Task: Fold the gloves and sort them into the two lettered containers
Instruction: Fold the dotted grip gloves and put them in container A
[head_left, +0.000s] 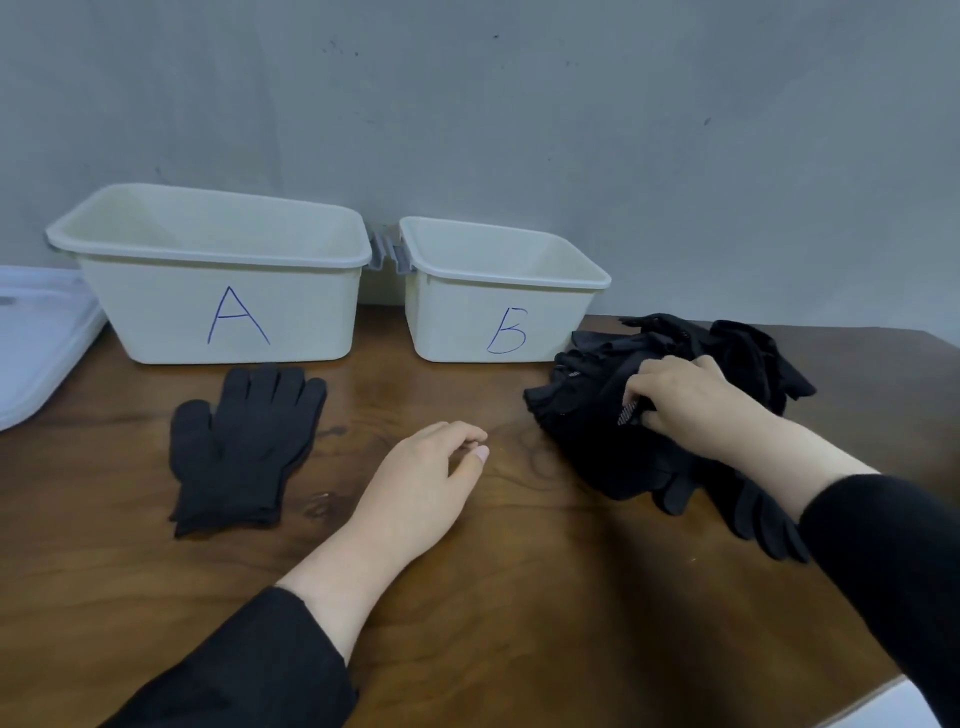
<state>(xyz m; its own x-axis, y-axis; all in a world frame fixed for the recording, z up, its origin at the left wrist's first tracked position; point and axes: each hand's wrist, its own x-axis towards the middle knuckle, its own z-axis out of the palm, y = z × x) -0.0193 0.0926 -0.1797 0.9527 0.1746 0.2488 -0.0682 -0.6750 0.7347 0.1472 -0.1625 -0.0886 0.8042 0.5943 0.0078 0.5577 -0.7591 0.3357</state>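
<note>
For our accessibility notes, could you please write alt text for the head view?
The right hand grips a pile of black gloves beside container B; the left hand hovers empty. A flat black glove lies before container A.

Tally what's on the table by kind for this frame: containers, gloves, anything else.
Lettered containers: 2, container A and container B
Flat black gloves laid out: 1 stack, layers unclear
Glove pile: 1 heap, gloves uncountable, right hand gripping it
White lid or tray: 1
Total: 5
</note>
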